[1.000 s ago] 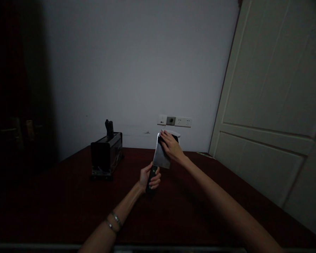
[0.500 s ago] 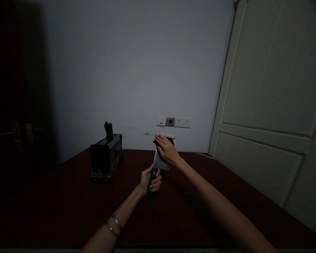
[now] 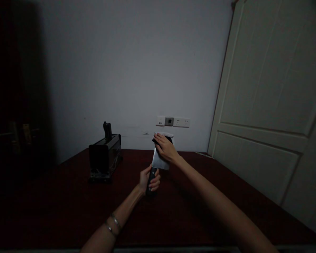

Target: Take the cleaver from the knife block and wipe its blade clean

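Note:
A cleaver (image 3: 160,161) with a broad steel blade and a black riveted handle is held up at the middle, blade pointing away from me. My left hand (image 3: 149,179) wraps round its handle. Over the upper part of the blade lies my right hand (image 3: 165,146), pressing a black and white cloth-like piece (image 3: 169,135) against it. That piece is partly hidden under my fingers, and the blade's far end is covered too.
On the dark red table (image 3: 137,221), to the left, stands a black knife block (image 3: 103,158) with black handles sticking up from it. Wall sockets (image 3: 181,122) are set in the wall behind. A pale panelled door (image 3: 258,151) borders the right side.
The whole view has shifted slightly. Both hands keep their hold on the cleaver and the cloth-like piece, with hardly any movement between them.

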`<action>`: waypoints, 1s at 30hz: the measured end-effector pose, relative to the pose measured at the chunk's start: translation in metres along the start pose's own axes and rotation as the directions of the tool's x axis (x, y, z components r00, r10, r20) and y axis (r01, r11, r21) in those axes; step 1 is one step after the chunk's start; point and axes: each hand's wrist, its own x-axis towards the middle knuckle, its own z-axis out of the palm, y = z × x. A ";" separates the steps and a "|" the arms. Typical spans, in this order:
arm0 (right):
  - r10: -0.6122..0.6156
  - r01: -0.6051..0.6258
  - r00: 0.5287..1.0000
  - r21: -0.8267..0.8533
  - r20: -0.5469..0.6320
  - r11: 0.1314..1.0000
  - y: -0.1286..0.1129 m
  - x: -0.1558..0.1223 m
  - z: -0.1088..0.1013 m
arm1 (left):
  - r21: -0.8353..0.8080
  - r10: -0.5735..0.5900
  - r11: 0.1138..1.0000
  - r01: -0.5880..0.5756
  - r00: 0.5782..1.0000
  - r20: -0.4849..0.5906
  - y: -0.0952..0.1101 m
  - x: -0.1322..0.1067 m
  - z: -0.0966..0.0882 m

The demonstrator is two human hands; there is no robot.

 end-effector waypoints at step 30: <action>0.024 -0.025 1.000 0.069 0.009 0.997 0.018 -0.046 -0.018 | 0.032 0.030 0.999 -0.029 0.999 -0.012 0.008 -0.003 0.001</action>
